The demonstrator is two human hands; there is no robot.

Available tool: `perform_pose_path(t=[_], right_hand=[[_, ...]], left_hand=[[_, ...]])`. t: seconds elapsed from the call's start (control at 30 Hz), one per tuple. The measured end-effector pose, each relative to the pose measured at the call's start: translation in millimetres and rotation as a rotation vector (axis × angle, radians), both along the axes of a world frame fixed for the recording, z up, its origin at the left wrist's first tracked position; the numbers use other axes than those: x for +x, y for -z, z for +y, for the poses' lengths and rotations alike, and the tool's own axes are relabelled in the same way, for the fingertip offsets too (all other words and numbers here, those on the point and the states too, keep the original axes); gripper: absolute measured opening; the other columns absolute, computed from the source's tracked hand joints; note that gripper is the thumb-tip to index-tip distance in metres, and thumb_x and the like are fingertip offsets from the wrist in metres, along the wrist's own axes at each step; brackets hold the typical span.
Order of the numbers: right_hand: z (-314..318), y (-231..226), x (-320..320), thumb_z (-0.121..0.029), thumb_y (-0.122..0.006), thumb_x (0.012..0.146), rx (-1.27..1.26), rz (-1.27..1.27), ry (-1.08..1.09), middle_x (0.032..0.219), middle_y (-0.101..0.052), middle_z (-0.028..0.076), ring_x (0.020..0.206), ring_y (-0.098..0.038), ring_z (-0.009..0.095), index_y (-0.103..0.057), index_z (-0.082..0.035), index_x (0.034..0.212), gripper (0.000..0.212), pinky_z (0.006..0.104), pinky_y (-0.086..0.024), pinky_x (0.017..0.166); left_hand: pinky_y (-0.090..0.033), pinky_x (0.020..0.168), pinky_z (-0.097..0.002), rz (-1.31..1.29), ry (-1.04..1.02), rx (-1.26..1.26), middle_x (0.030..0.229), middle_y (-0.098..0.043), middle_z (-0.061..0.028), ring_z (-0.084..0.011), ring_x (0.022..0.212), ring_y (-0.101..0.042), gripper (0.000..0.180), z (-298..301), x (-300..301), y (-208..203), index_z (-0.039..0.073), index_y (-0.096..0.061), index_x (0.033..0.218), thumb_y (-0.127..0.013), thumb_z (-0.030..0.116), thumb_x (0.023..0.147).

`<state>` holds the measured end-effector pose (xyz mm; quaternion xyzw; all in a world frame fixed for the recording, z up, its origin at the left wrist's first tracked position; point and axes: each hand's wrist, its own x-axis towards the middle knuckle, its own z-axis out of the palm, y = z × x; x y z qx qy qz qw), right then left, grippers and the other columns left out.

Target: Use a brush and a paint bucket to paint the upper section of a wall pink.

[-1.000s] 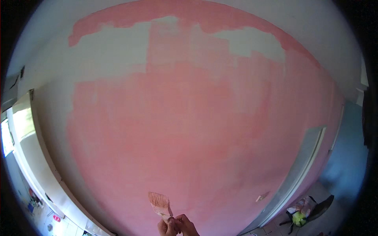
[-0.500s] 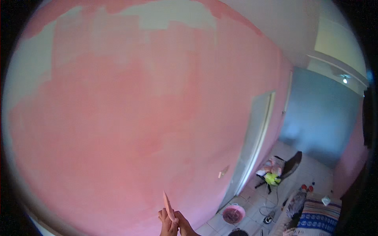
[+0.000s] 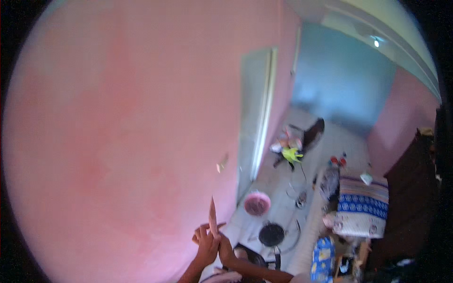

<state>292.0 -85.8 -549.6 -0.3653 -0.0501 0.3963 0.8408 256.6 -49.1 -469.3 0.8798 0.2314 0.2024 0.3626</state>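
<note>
A thin, pale pink pointed tool (image 3: 213,214), seen nearly edge-on, stands upright between my hands at the lower middle; its exact kind is unclear. My left hand (image 3: 205,246) is at its lower left side, with bent fingers around its base. My right hand (image 3: 226,249) closes on the base from the right, so the lower end is hidden. The tool and both hands are in front of a wall (image 3: 122,155) coated in patchy pink, with deeper and paler areas. A small switch or socket plate (image 3: 221,166) is on this wall.
On the tiled floor to the right are a pink basin (image 3: 257,203), a round black-topped stool or container (image 3: 271,234) and a cable. Beyond stands a chair (image 3: 313,134) with cloths. A bed with a blue patterned cover (image 3: 361,205) lies right. A doorway (image 3: 255,118) interrupts the wall.
My view has turned right and downward, bringing more floor and bed into sight. Both hands appear higher in the picture, still together at the pink tool.
</note>
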Motion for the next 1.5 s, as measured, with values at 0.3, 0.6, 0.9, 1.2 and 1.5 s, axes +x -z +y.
perform_pose_path(t=[0.3,0.6,0.9,1.2,1.5], right_hand=[[-65,35,76,-0.040,-0.033,0.101,-0.268,0.201,-0.065,0.074,-0.046,-0.004,0.062,-0.039,0.004,-0.052,-0.005,0.114,0.042,0.0201,-0.033,0.054],[-107,96,114,-0.039,-0.043,0.098,-0.442,-0.075,0.103,0.066,-0.039,-0.005,0.057,-0.038,0.005,-0.046,-0.015,0.078,0.031,0.0208,-0.032,0.050],[-150,82,169,-0.030,-0.044,0.099,-0.473,-0.161,0.296,0.063,-0.037,-0.003,0.055,-0.035,0.010,-0.044,-0.009,0.074,0.033,0.0271,-0.029,0.049],[-223,75,167,-0.040,-0.040,0.098,-0.639,-0.090,0.679,0.053,-0.033,-0.004,0.042,-0.029,0.006,-0.039,-0.015,0.065,0.042,0.0230,-0.020,0.039],[-262,143,231,-0.041,-0.039,0.098,-0.692,0.021,0.915,0.051,-0.031,-0.005,0.038,-0.028,0.006,-0.040,-0.015,0.065,0.041,0.0230,-0.019,0.036]], left_hand=[[-0.028,0.091,-0.0378,0.104,0.210,-0.450,0.106,-0.045,-0.0128,-0.0270,0.100,-0.038,0.053,-10,70,81,0.009,-0.055,0.129,-0.024,0.041,0.100],[-0.044,0.082,-0.0307,0.182,0.399,-0.775,0.107,-0.053,-0.0130,-0.0192,0.093,-0.054,0.038,-29,94,143,0.001,-0.048,0.127,-0.040,0.024,0.098],[-0.045,0.085,-0.0322,0.202,0.340,-0.841,0.100,-0.058,-0.0101,-0.0188,0.090,-0.055,0.044,-26,112,143,0.003,-0.052,0.122,-0.044,0.039,0.098],[-0.045,0.083,-0.0302,0.247,0.437,-0.791,0.097,-0.058,-0.0081,-0.0169,0.089,-0.055,0.027,-7,148,138,0.005,-0.053,0.119,-0.043,0.016,0.096],[-0.042,0.082,-0.0305,0.284,0.368,-0.851,0.096,-0.058,-0.0050,-0.0158,0.089,-0.055,0.027,-3,196,177,0.009,-0.053,0.118,-0.044,0.023,0.096]])
